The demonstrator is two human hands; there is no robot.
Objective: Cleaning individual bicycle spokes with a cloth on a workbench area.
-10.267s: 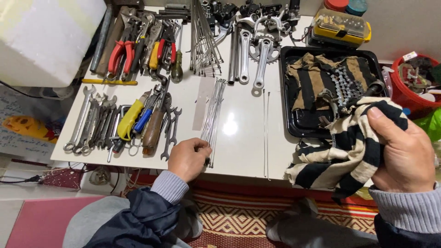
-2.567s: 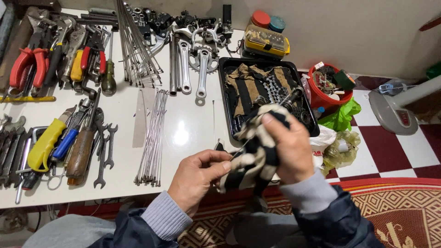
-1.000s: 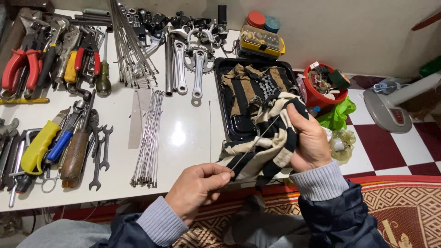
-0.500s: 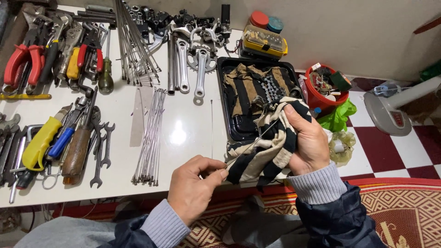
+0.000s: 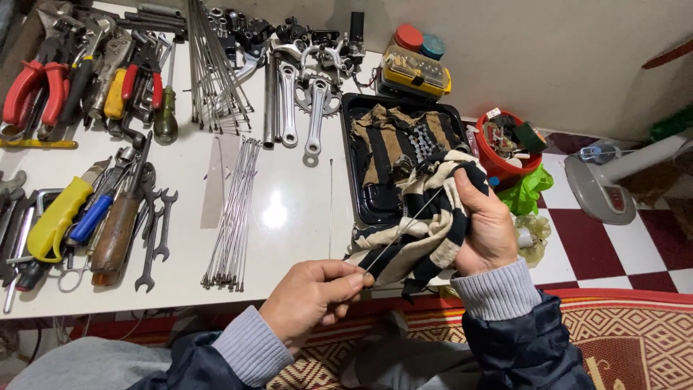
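You are sitting at a bicycle repair workshop set up in a tiled room. Beyond your fingers (image 5: 346, 278), the white surface (image 5: 289, 209) carries rows of pliers (image 5: 43, 87), wrenches (image 5: 155, 231) and screwdrivers (image 5: 119, 224), a bundle of wheel spokes (image 5: 232, 217), crank arms (image 5: 303, 101) with a chainring, and a black tray (image 5: 375, 209) holding a chain on a rag. To the right of your fingers, a red tub (image 5: 509, 162) of small parts stands on the checkered floor (image 5: 613, 245).
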